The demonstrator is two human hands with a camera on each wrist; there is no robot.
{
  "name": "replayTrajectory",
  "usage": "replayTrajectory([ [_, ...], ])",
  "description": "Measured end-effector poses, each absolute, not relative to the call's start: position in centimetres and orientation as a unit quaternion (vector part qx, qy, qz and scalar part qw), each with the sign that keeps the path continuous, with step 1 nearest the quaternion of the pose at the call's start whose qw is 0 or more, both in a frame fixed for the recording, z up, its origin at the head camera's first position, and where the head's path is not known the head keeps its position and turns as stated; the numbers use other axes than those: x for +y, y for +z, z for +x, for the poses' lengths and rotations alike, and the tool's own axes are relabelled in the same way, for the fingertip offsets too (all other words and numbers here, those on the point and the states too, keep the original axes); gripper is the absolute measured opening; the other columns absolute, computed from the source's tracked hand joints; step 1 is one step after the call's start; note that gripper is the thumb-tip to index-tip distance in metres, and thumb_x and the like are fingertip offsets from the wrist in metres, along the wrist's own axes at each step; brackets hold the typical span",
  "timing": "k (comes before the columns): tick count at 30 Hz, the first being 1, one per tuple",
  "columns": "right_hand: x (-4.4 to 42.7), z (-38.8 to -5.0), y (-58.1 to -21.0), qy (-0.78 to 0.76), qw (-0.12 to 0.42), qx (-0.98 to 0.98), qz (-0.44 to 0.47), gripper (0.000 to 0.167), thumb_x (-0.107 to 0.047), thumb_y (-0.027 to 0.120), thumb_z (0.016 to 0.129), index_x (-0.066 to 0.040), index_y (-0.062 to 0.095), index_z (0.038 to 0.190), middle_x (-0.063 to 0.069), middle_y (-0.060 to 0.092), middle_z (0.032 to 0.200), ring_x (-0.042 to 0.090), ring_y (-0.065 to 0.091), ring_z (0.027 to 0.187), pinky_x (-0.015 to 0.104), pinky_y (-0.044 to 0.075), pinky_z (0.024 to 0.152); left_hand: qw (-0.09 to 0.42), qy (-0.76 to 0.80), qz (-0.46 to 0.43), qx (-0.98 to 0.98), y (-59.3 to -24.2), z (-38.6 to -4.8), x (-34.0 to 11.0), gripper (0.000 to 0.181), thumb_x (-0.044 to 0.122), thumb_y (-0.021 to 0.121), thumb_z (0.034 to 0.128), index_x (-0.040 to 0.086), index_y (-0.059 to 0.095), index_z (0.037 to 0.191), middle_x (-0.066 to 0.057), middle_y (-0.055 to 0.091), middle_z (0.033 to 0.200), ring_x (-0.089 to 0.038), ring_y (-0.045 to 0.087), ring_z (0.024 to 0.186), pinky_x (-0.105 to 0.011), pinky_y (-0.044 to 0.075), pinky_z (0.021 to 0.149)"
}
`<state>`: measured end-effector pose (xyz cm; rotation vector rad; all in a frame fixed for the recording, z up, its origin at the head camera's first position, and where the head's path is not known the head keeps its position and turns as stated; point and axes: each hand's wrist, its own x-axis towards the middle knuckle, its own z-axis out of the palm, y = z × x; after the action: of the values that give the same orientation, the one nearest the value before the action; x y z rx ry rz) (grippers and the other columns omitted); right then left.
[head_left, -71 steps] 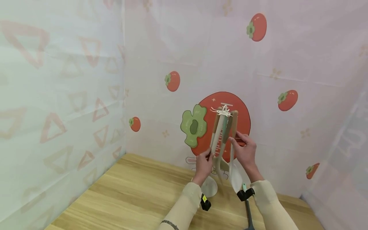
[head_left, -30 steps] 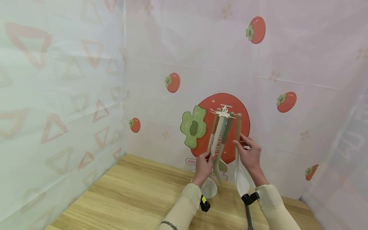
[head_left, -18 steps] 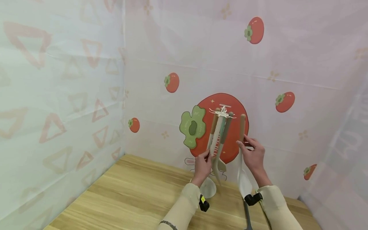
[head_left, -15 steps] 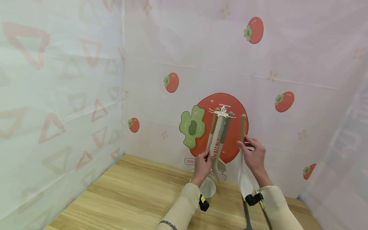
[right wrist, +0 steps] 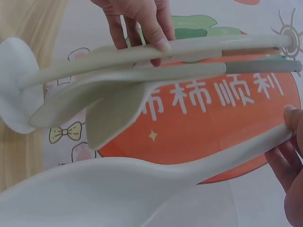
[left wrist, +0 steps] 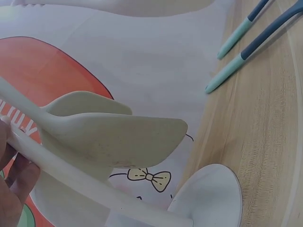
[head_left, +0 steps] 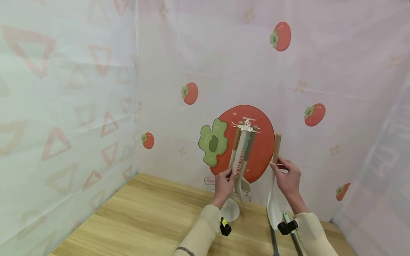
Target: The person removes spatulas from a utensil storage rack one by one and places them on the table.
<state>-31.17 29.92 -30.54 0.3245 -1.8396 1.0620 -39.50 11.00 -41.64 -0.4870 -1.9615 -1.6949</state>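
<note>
A white utensil stand (head_left: 239,153) has a round base (head_left: 230,210) and a ring of hooks (head_left: 246,127) on top. My left hand (head_left: 224,185) grips its pole partway down. Several utensils hang from the hooks, among them one with a brown handle (head_left: 236,141) and one with a grey handle (head_left: 250,145); pale flat heads (left wrist: 123,139) show in the left wrist view. To the right of the stand, my right hand (head_left: 289,178) pinches a white cooking spoon (head_left: 274,209) by its wooden handle (head_left: 276,149). The spoon hangs bowl down, apart from the hooks.
On the wooden table (head_left: 153,213) at right lie two utensils with mint-and-dark handles, one dark handle (head_left: 274,241) below the spoon and another handle (head_left: 295,238) beside my right sleeve. A patterned backdrop (head_left: 179,142) stands close behind the stand.
My right hand has moved the cooking spoon rightward and slightly down, away from the stand's hooks. My left hand keeps its grip on the pole. The second mint-and-dark handle has come into view.
</note>
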Motion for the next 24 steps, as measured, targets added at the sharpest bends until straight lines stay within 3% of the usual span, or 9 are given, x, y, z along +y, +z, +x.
replayTrajectory([
  [8, 33.7, -33.3, -33.1, 0.424, 0.488, -0.754, 0.114, 0.035, 0.006, 0.078, 0.085, 0.007, 0.072, 0.119, 0.028, 0.070, 0.097, -0.015, 0.057, 0.076, 0.003, 0.048, 0.063, 0.259, -0.620, -0.180, -0.719, -41.8, -39.4, 10.9, 0.036, 0.009, 0.064, 0.1003, 0.000, 0.064, 0.135, -0.016, 0.075, 0.115, -0.024, 0.073, 0.098, -0.031, 0.060, 0.081],
  [24, 37.0, -32.2, -34.9, 0.389, 0.506, -0.765, 0.089, 0.036, 0.011, 0.081, 0.079, 0.009, 0.074, 0.114, 0.015, 0.070, 0.090, -0.017, 0.057, 0.071, 0.003, 0.048, 0.061, 0.249, -0.624, -0.176, -0.720, -41.7, -39.3, 10.9, 0.037, 0.009, 0.063, 0.1008, 0.000, 0.063, 0.137, -0.017, 0.073, 0.118, -0.026, 0.072, 0.102, -0.032, 0.060, 0.083],
])
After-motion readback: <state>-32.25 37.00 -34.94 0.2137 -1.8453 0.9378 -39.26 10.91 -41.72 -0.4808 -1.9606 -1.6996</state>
